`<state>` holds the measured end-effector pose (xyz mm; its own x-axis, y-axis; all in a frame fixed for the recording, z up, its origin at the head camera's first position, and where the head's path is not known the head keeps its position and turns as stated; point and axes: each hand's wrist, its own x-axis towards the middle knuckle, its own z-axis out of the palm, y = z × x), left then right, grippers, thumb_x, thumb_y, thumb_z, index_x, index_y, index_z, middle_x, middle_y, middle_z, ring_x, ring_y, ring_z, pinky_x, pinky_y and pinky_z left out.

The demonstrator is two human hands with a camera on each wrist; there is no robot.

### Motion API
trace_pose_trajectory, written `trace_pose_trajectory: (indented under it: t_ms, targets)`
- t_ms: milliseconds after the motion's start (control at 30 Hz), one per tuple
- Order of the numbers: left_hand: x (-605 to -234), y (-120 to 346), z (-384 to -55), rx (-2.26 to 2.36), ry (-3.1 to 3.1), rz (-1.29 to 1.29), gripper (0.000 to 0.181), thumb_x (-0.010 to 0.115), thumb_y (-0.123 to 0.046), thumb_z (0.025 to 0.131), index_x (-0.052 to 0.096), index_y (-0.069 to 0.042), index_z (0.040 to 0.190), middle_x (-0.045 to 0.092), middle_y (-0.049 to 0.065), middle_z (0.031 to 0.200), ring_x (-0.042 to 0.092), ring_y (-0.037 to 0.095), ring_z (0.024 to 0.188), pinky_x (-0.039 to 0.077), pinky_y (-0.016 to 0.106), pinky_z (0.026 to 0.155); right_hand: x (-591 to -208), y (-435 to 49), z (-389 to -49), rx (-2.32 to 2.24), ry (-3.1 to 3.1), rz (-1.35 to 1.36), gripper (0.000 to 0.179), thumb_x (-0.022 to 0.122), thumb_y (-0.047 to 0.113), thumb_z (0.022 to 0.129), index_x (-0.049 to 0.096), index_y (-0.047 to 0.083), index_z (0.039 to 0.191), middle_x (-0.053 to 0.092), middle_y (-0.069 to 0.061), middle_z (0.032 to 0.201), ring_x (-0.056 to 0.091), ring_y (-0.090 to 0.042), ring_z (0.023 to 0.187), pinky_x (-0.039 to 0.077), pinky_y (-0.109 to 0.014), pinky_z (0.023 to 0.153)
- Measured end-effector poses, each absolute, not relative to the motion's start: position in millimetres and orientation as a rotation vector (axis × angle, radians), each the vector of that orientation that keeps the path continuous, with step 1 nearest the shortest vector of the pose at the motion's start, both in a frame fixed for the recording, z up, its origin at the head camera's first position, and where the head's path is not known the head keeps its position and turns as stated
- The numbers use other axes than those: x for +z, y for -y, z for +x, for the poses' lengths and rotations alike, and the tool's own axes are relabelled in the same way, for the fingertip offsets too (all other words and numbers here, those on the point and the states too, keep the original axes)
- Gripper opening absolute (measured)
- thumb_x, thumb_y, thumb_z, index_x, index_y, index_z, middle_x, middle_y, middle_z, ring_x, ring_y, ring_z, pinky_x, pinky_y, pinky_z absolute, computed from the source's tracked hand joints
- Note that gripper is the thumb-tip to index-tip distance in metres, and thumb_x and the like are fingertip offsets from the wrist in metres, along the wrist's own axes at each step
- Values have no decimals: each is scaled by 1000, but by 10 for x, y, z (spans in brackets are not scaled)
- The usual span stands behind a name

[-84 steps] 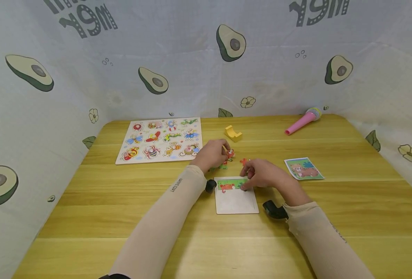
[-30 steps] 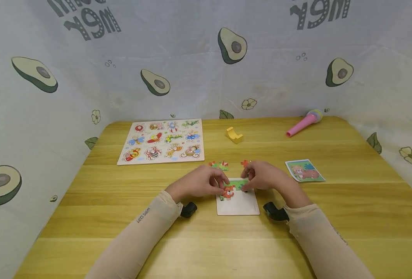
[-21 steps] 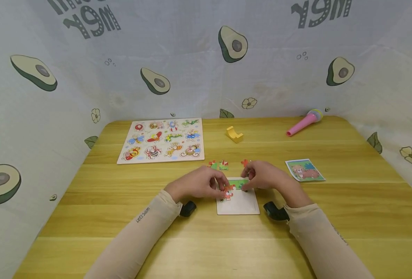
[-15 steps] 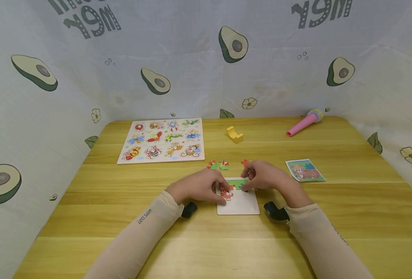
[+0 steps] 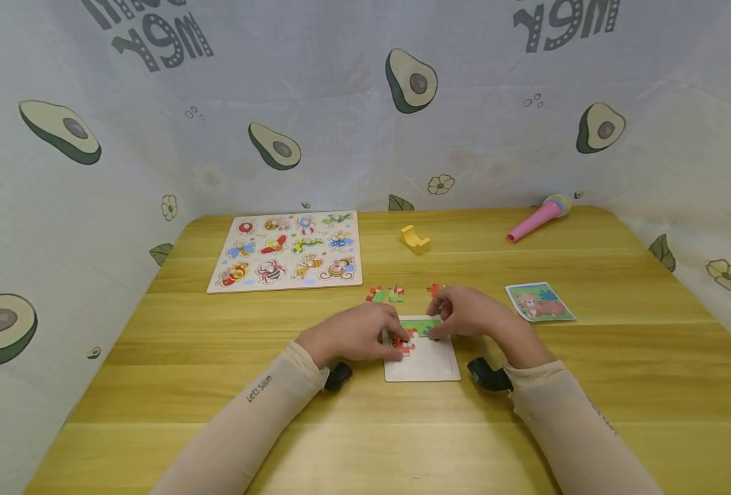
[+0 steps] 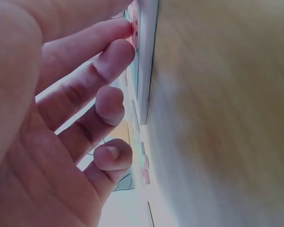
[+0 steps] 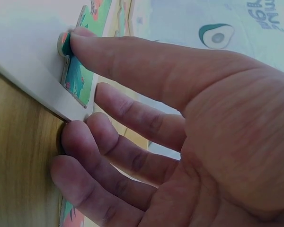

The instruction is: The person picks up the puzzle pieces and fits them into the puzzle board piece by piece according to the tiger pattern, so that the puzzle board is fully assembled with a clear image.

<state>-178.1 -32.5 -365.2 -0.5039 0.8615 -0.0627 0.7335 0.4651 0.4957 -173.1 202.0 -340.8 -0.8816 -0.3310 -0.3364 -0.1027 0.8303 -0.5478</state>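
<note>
In the head view a small white puzzle board (image 5: 423, 364) lies in front of me with a green strip of joined puzzle pieces (image 5: 423, 324) along its far edge. My left hand (image 5: 354, 333) pinches a red tiger-face puzzle piece (image 5: 406, 345) by thumb and index finger, on the board just below the strip. In the left wrist view the other fingers curl loosely beside the board's edge. My right hand (image 5: 473, 315) holds the board's far right corner; in the right wrist view its thumb (image 7: 92, 49) presses the green end piece (image 7: 76, 78) and its fingers bend at the board's side.
Loose puzzle pieces (image 5: 396, 294) lie just beyond the board, with a red one (image 5: 433, 289) near my right fingers. Farther back are an insect peg puzzle (image 5: 291, 249), a yellow curved block (image 5: 415, 240) and a pink toy microphone (image 5: 535, 221). A tiger picture card (image 5: 540, 302) lies right.
My left hand has come from the loose pieces beyond the board onto the board with the tiger-face piece, then shifted it slightly against the strip. The right hand stays in place.
</note>
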Motion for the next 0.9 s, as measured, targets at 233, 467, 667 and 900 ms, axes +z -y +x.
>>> trace_pose_trajectory:
  t_ms: [233, 467, 667, 900]
  targets:
    - [-3624, 303, -1747, 558, -2464, 1382, 21, 77, -30, 91, 80, -16, 107, 65, -12, 95, 57, 1, 84, 45, 17, 77, -3415, -2027, -1728, -733, -2598, -346, 27, 86, 18, 81, 66, 8, 96, 52, -4, 79, 48, -19, 69, 39, -31, 60]
    - [-3607, 289, -1725, 512, -2478, 1415, 17, 77, -28, 92, 81, -16, 103, 66, -14, 93, 55, -1, 83, 44, 16, 75, -3426, -2028, -1719, -715, -2600, -404, 16, 83, 17, 84, 70, 10, 88, 52, -3, 75, 47, -17, 66, 38, -30, 58]
    - [-3613, 288, -1733, 532, -2485, 1406, 15, 77, -27, 92, 80, -16, 102, 67, -15, 89, 57, -2, 82, 46, 16, 77, -3405, -2026, -1716, -699, -2594, -420, 11, 80, 15, 87, 71, 10, 90, 55, -3, 77, 49, -17, 68, 40, -30, 60]
    - [-3612, 292, -1735, 547, -2495, 1390, 16, 78, -28, 91, 80, -17, 102, 65, -15, 88, 57, -1, 80, 46, 17, 75, -3321, -2120, -1725, -734, -2574, -400, 19, 82, 18, 85, 69, 8, 96, 59, -4, 87, 52, -20, 77, 44, -32, 66]
